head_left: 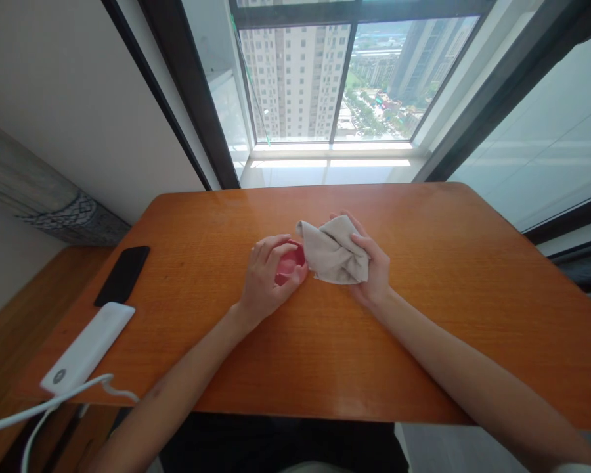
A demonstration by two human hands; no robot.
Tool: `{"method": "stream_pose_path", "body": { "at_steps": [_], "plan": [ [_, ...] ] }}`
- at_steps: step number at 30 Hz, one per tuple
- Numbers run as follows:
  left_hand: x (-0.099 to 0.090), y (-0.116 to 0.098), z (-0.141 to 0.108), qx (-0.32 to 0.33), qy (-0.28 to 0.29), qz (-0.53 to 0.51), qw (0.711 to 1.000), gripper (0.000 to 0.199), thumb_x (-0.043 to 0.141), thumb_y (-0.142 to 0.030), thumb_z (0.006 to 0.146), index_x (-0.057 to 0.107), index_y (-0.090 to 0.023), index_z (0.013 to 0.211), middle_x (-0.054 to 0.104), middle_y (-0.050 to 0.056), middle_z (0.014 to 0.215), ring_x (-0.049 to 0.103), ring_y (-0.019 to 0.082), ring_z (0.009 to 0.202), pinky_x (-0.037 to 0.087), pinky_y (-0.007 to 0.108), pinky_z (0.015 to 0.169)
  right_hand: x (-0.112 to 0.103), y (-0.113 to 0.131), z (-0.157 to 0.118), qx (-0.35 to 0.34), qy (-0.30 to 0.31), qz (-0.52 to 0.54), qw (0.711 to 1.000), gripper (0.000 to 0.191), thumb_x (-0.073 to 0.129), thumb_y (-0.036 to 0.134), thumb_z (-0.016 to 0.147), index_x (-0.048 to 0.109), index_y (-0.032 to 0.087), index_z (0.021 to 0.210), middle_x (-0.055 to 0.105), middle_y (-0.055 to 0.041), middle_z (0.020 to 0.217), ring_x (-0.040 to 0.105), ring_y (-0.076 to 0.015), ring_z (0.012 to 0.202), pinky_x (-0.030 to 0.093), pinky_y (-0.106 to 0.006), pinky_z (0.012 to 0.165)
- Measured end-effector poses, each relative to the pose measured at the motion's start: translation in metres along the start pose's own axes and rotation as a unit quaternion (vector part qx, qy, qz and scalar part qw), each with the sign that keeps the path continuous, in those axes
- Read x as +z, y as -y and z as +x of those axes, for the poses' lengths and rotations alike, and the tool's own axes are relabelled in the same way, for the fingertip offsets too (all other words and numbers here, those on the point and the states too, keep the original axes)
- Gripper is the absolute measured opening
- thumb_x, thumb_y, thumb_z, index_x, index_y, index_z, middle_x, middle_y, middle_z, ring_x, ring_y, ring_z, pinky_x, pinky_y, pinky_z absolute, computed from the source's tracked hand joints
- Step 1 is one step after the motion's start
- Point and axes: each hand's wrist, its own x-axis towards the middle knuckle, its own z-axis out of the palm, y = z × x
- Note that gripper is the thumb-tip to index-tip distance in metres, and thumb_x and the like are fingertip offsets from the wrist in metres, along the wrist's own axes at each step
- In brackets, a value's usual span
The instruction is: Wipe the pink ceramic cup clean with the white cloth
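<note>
My left hand (266, 279) curls around a translucent pink object (290, 264), which shows between the fingers. Its exact shape is mostly hidden. My right hand (371, 269) grips a crumpled beige cloth (333, 252), with the fingers on its right side and one corner pointing toward the pink object. The cloth touches or nearly touches the fingers of my left hand. Both hands are held just above the middle of an orange wooden table (438, 263).
A black smartphone (122, 276) lies face down or dark at the table's left side. A white power bank (87, 348) sits near the front left corner, with a white cable (44, 407) trailing off the edge. A large window lies beyond the table's far edge.
</note>
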Motion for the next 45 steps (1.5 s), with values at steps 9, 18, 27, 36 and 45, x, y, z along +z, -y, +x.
{"method": "stream_pose_path", "body": {
  "at_steps": [9,18,27,36,45],
  "plan": [
    [0.016,0.034,-0.021,-0.143,0.096,-0.109,0.979,0.082,0.086,-0.039,0.091,0.044,-0.026,0.160,0.052,0.017,0.165,0.052,0.033,0.156,0.043,0.056,0.132,0.009,0.009,-0.052,0.098,0.039,-0.010,0.994,0.054,0.068,0.045,0.089,0.072,0.032,0.142,0.076,-0.0043,0.147,0.070,-0.0375,0.139,0.055,-0.059,0.119],
    [0.027,0.044,-0.007,-0.153,0.087,-0.012,0.984,0.086,0.083,-0.039,0.093,0.039,-0.021,0.166,0.034,0.025,0.178,0.034,0.043,0.168,0.033,0.069,0.134,-0.045,-0.011,-0.036,0.020,0.007,-0.354,0.935,0.073,0.076,0.047,0.093,0.055,0.035,0.161,0.052,-0.0034,0.175,0.041,-0.0328,0.166,0.028,-0.056,0.139],
    [0.001,-0.023,-0.050,0.137,0.255,0.016,0.957,0.049,0.067,-0.037,0.107,0.056,-0.022,0.152,0.071,0.015,0.149,0.067,0.033,0.138,0.056,0.050,0.113,-0.090,0.024,-0.061,-0.176,0.048,-0.592,0.785,0.052,0.068,0.047,0.102,0.063,0.031,0.151,0.059,-0.0150,0.157,0.059,-0.0375,0.147,0.056,-0.060,0.118],
    [-0.021,-0.028,-0.066,0.084,0.218,-0.019,0.972,0.006,0.060,-0.022,0.110,0.066,-0.020,0.109,0.081,0.010,0.124,0.077,0.026,0.115,0.062,0.043,0.099,-0.099,0.021,-0.100,-0.186,0.037,-0.651,0.735,0.015,0.064,0.037,0.102,0.076,0.032,0.109,0.076,-0.0106,0.132,0.074,-0.0359,0.120,0.061,-0.058,0.107],
    [-0.105,-0.059,-0.062,-0.361,0.085,-0.266,0.890,0.037,0.073,-0.062,0.097,0.071,-0.025,0.100,0.066,-0.001,0.079,0.059,0.014,0.063,0.047,0.024,0.052,-0.044,0.087,-0.121,-0.112,0.079,-0.571,0.809,0.017,0.070,0.050,0.102,0.080,0.036,0.104,0.084,-0.0024,0.098,0.080,-0.0278,0.082,0.064,-0.038,0.069]
  ]
}}
